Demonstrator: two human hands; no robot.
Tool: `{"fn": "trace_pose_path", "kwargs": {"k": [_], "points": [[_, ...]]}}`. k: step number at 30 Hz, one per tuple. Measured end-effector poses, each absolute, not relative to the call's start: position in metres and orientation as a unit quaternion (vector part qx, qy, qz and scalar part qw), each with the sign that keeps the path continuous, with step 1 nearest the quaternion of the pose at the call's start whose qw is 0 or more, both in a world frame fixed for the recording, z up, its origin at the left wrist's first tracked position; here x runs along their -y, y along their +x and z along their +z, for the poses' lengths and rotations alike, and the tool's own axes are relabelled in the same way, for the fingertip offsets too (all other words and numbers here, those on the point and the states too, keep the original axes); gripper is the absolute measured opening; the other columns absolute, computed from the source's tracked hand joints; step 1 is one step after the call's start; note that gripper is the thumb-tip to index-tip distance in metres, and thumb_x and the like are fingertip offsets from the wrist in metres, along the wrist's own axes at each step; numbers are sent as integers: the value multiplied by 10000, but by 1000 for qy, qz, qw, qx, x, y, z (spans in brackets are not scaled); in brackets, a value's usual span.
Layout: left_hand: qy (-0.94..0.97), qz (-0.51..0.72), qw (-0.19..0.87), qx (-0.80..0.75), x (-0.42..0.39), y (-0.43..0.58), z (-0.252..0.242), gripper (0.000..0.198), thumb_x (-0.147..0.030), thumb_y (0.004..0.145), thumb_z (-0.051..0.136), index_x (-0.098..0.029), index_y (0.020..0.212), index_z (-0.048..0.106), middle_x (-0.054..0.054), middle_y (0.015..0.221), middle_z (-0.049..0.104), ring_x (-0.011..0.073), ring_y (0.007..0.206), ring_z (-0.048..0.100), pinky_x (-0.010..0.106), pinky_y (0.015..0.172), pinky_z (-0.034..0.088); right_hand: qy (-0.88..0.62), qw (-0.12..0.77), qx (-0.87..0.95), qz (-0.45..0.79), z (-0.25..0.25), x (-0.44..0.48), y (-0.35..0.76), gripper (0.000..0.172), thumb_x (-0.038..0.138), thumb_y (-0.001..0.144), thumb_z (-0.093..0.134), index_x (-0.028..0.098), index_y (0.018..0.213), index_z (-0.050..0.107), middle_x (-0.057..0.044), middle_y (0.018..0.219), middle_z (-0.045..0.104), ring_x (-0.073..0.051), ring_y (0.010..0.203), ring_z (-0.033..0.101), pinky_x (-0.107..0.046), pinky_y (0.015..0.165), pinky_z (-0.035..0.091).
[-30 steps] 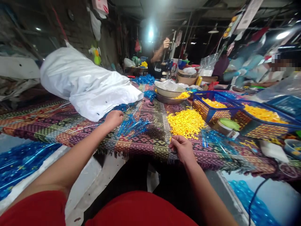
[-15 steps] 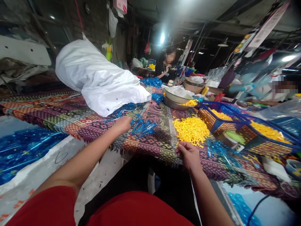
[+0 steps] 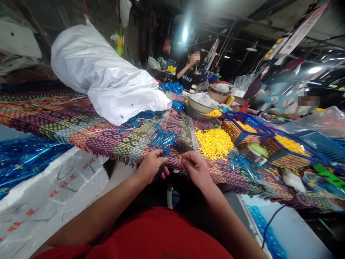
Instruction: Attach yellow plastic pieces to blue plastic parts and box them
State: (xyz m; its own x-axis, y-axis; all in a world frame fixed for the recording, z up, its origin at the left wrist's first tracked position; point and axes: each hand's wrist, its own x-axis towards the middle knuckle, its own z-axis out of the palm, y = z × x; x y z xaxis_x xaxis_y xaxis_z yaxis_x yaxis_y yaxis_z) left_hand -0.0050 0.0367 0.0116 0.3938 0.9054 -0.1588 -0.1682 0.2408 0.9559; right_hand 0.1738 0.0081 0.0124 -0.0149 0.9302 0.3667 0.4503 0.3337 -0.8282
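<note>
My left hand [image 3: 151, 167] is closed at the table's near edge, thumb and fingers drawn together. What it pinches, if anything, is too small to make out. Facing it, a short gap away, my right hand [image 3: 196, 168] pinches a small yellow plastic piece [image 3: 180, 158] between thumb and forefinger. Just beyond my left hand lies a bunch of clear blue plastic pieces [image 3: 163, 137]. Beside that bunch is a little heap of dark, bead-like bits [image 3: 183, 146]. Past my right hand spreads a pile of yellow pieces [image 3: 214, 144].
A patterned cloth [image 3: 88, 138] covers the table. On it lies a large white sack [image 3: 107, 75]. Stacked metal bowls [image 3: 201, 113] and a blue basket [image 3: 237, 138] stand rightward. Left below is a foam box [image 3: 67, 176] near blue pieces. Another person [image 3: 187, 73] is across the table.
My left hand has come right and nearer, away from the blue bunch. My right hand has moved left from the yellow pile, holding a yellow piece. The view has shifted slightly.
</note>
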Motion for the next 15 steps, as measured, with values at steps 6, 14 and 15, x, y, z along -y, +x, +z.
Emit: {"fn": "trace_pose_path", "kwargs": {"k": [6,14,15], "points": [[481,375,704,-364,-14,6,17,222,-182,672,551,-153,891,532,0,606,603,150,477,605,265,418,503,-480,423,766,67,20,-1,157,117,218,853,487,200,828,599,-37,762,587,-152,723,557,-276,650,460],[484,359,705,-375,-2,14,19,123,-140,654,498,-145,773,530,-2,497,564,163,452,593,308,454,526,-430,335,838,-13,21,10,164,237,167,897,376,185,939,608,-87,874,567,-168,779,540,-294,671,465],[483,358,705,-376,-2,14,19,120,-133,647,488,-147,761,524,-2,492,565,162,446,590,306,452,524,-427,325,844,-21,20,10,164,238,162,896,372,182,936,605,-88,865,565,-169,772,536,-296,667,464]]}}
